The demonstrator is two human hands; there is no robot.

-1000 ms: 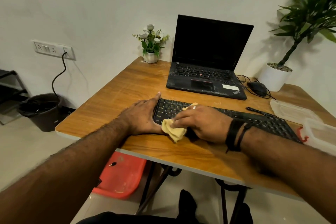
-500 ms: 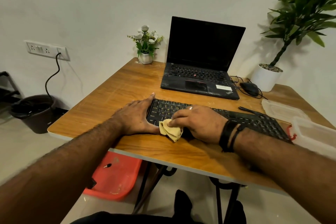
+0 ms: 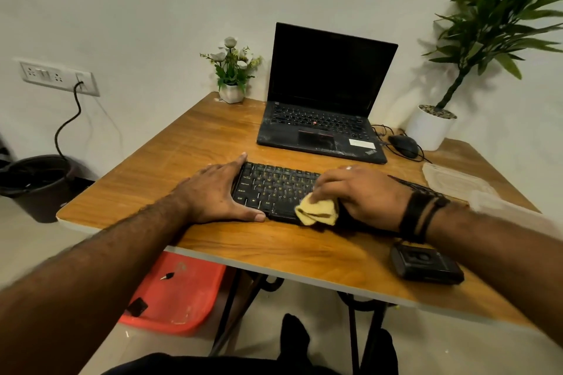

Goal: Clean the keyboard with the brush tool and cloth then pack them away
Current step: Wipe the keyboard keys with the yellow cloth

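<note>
Yellow cloth [image 3: 317, 212] bunched under right hand [image 3: 362, 192], fingers curled over it, pressing it onto the near edge of the black keyboard [image 3: 274, 189], about mid-length. Keyboard lies flat on the wooden table [image 3: 274, 246], near centre, long side running left-right. Its right part is hidden behind the right hand and wrist, which wears dark bands.

Left hand [image 3: 219, 192] flat, fingers straight, braced against the keyboard's left end; index finger along the far-left corner, thumb along the near edge. Holding nothing.

Far side of table: open black laptop [image 3: 323, 119], screen dark. White pot of small flowers [image 3: 233, 70] at the far-left corner beside it. Black mouse [image 3: 403, 145] with tangled cable just right of the laptop, then a big potted plant [image 3: 487, 39] at far right. Clear plastic container [image 3: 457, 183] on the right side, blurred. Small black boxy device [image 3: 426, 265] near the right front edge, partly under the right forearm; can't tell what it is.

Below the table: red plastic tub [image 3: 176, 298] on the floor. Dark bin [image 3: 36, 186] at left by the wall, with a wall socket [image 3: 58, 77] and its plugged-in cable above.
</note>
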